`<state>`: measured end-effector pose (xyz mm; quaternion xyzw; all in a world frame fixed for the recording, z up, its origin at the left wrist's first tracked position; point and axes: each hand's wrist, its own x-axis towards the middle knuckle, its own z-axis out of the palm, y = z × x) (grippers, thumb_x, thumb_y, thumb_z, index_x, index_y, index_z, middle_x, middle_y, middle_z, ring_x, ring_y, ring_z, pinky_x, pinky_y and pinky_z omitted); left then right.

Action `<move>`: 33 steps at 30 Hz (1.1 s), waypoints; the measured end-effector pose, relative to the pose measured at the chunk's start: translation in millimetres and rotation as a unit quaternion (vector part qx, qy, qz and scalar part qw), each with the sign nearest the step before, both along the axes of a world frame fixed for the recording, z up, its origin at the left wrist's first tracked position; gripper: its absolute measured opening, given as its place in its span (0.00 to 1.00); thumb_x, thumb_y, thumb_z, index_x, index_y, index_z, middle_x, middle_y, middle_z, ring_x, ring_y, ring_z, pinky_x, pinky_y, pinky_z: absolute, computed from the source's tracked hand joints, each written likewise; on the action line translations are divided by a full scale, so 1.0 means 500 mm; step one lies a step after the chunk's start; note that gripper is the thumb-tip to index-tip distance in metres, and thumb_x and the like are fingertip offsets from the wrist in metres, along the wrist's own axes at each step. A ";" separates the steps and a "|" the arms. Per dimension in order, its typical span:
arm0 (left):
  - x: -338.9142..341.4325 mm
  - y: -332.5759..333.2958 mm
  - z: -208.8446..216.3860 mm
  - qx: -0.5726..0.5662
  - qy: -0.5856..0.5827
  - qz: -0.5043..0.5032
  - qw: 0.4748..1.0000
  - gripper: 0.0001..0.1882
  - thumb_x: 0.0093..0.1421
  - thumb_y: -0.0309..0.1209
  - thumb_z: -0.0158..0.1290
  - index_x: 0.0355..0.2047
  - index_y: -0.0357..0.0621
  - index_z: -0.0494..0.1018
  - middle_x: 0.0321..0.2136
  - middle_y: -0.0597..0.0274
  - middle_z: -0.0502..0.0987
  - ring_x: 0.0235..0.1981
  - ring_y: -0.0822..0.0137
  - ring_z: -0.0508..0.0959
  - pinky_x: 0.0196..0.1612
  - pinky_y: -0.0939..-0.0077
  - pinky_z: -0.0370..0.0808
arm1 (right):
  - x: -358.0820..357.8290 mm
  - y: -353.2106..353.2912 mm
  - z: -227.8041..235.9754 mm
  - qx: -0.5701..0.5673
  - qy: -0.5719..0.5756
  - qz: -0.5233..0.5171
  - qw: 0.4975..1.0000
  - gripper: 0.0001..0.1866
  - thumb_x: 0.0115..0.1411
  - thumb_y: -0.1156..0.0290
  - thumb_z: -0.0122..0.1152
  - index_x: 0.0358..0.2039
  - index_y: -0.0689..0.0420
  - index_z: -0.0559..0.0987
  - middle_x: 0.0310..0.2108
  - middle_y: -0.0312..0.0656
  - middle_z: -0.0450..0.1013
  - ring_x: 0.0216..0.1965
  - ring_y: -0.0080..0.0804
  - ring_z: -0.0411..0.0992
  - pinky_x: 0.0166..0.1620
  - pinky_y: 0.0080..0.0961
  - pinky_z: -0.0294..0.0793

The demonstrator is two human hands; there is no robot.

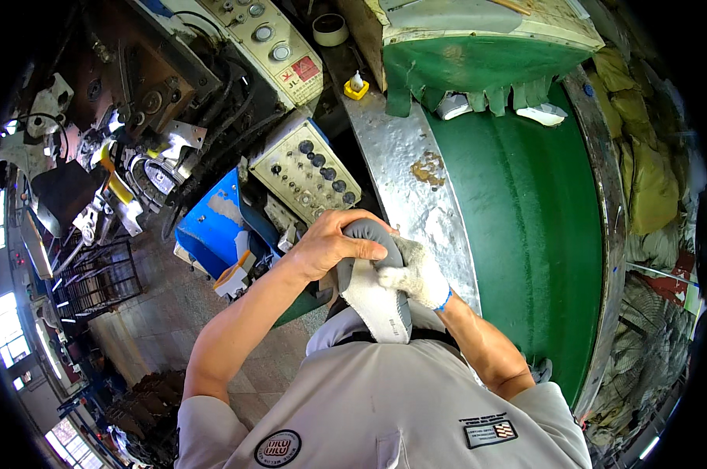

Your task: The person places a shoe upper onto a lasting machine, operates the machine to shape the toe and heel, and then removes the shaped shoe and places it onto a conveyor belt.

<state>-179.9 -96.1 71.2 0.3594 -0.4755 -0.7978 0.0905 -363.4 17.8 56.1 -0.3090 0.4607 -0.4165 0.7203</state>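
Held in both hands just before the waist: a long shoe-shaped piece with smooth grey sides and a matte off-white face (pixel 373 291), rounded grey end away from the body, narrower pale end toward the belt line. Soft-looking and curved along the rim, with small dark marks near the lower end.

At the rounded end, a bare left hand (pixel 330 246), grasping the piece with thumb flat across the grey rim and fingers bent over the far side. At the right flank, a right hand in a fuzzy off-white knitted glove with blue cuff edging (pixel 420 275), gripping the side, thumb laid over the pale face. Cannot tell the set of the fingertips behind.

Just beyond the hands, a cream metal control box with dark round knobs (pixel 306 172); near the left forearm, a scuffed bright-blue angular bin (pixel 216 227). To the right, a dull silver metal ledge with a worn brown patch (pixel 412 168), between the hands and a smooth green conveyor belt (pixel 525 203). Across the belt's far end, a ragged green slit curtain (pixel 478 66), partly hiding two white shoe-like pieces (pixel 541 115).
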 end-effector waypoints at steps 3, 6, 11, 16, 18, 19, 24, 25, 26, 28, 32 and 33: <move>-0.004 -0.008 -0.006 -0.017 0.002 -0.005 1.000 0.22 0.51 0.25 0.67 0.46 0.29 0.77 0.50 0.48 0.81 0.47 0.63 0.81 0.54 0.68 0.77 | 0.004 0.007 -0.020 -0.002 -0.008 -0.014 1.000 0.32 0.55 0.58 0.74 0.55 0.63 0.76 0.42 0.38 0.77 0.43 0.24 0.74 0.48 0.25 0.75; -0.014 -0.017 -0.007 0.010 0.010 0.005 1.000 0.24 0.50 0.26 0.68 0.47 0.30 0.77 0.50 0.48 0.80 0.48 0.63 0.81 0.55 0.69 0.76 | -0.002 -0.003 -0.027 0.022 -0.021 -0.016 0.999 0.31 0.55 0.59 0.74 0.54 0.63 0.76 0.41 0.38 0.77 0.43 0.23 0.74 0.47 0.25 0.75; -0.026 -0.022 -0.028 -0.020 0.033 0.120 0.992 0.22 0.57 0.37 0.65 0.48 0.36 0.80 0.46 0.56 0.82 0.49 0.67 0.79 0.59 0.74 0.69 | -0.025 -0.040 -0.022 0.001 -0.046 -0.083 0.996 0.28 0.58 0.61 0.73 0.53 0.65 0.77 0.41 0.38 0.78 0.41 0.23 0.75 0.46 0.24 0.77; 0.069 -0.024 -0.065 -0.227 -0.136 0.352 0.898 0.19 0.66 0.38 0.57 0.49 0.35 0.80 0.46 0.57 0.82 0.48 0.67 0.79 0.54 0.74 0.72 | -0.123 -0.078 -0.099 0.019 0.049 -0.198 0.979 0.27 0.59 0.59 0.73 0.50 0.68 0.78 0.39 0.43 0.80 0.37 0.27 0.78 0.43 0.26 0.79; 0.161 -0.005 -0.087 -0.312 -0.236 0.374 0.841 0.14 0.66 0.32 0.57 0.47 0.34 0.80 0.45 0.57 0.83 0.46 0.67 0.80 0.51 0.74 0.75 | -0.202 -0.084 -0.186 0.046 0.128 -0.203 0.970 0.29 0.58 0.58 0.74 0.49 0.69 0.78 0.38 0.44 0.81 0.37 0.28 0.78 0.42 0.26 0.79; 0.205 0.015 -0.086 -0.352 -0.271 0.381 0.811 0.13 0.66 0.30 0.57 0.46 0.34 0.79 0.45 0.55 0.82 0.46 0.66 0.80 0.50 0.73 0.76 | -0.235 -0.092 -0.194 0.063 0.170 -0.194 0.964 0.31 0.57 0.54 0.73 0.48 0.70 0.79 0.37 0.44 0.81 0.36 0.28 0.77 0.41 0.27 0.78; 0.351 0.102 -0.078 -0.503 -0.438 0.350 0.658 0.11 0.66 0.29 0.56 0.45 0.34 0.77 0.47 0.44 0.79 0.47 0.52 0.81 0.49 0.63 0.77 | -0.413 -0.107 -0.252 0.169 0.634 0.090 0.749 0.41 0.56 0.31 0.59 0.42 0.63 0.85 0.37 0.54 0.82 0.41 0.47 0.82 0.48 0.40 0.78; 0.362 0.104 -0.087 -0.537 -0.474 0.301 0.630 0.11 0.66 0.29 0.57 0.45 0.34 0.77 0.46 0.46 0.79 0.46 0.50 0.81 0.49 0.63 0.77 | -0.479 -0.079 -0.296 0.171 0.660 0.108 0.724 0.40 0.57 0.32 0.58 0.45 0.61 0.84 0.39 0.55 0.82 0.42 0.50 0.81 0.48 0.41 0.77; 0.372 0.106 -0.101 -0.568 -0.506 0.249 0.600 0.11 0.66 0.29 0.57 0.45 0.34 0.77 0.45 0.47 0.80 0.46 0.49 0.80 0.49 0.62 0.77 | -0.519 -0.062 -0.347 0.173 0.686 0.123 0.696 0.39 0.58 0.33 0.57 0.48 0.59 0.83 0.41 0.55 0.81 0.44 0.52 0.80 0.48 0.42 0.76; 0.398 0.137 -0.136 -0.581 -0.535 0.200 0.580 0.15 0.70 0.36 0.49 0.43 0.37 0.78 0.43 0.47 0.80 0.47 0.49 0.80 0.54 0.57 0.72 | -0.467 -0.092 -0.381 0.175 0.710 0.189 0.656 0.38 0.57 0.33 0.58 0.47 0.59 0.83 0.45 0.56 0.80 0.47 0.53 0.79 0.52 0.41 0.76; 0.395 0.148 -0.140 -0.546 -0.530 0.225 0.608 0.14 0.70 0.36 0.48 0.40 0.39 0.79 0.38 0.52 0.81 0.43 0.52 0.80 0.50 0.58 0.72 | -0.238 -0.115 -0.441 -0.010 0.648 0.151 0.747 0.29 0.62 0.47 0.60 0.47 0.63 0.82 0.42 0.53 0.81 0.44 0.48 0.80 0.49 0.37 0.78; 0.383 0.132 -0.135 -0.546 -0.518 0.227 0.618 0.14 0.70 0.36 0.48 0.39 0.39 0.79 0.38 0.53 0.81 0.43 0.52 0.80 0.48 0.58 0.72 | -0.207 -0.106 -0.498 -0.029 0.543 0.122 0.830 0.24 0.63 0.53 0.61 0.46 0.63 0.83 0.39 0.49 0.82 0.37 0.41 0.81 0.44 0.34 0.79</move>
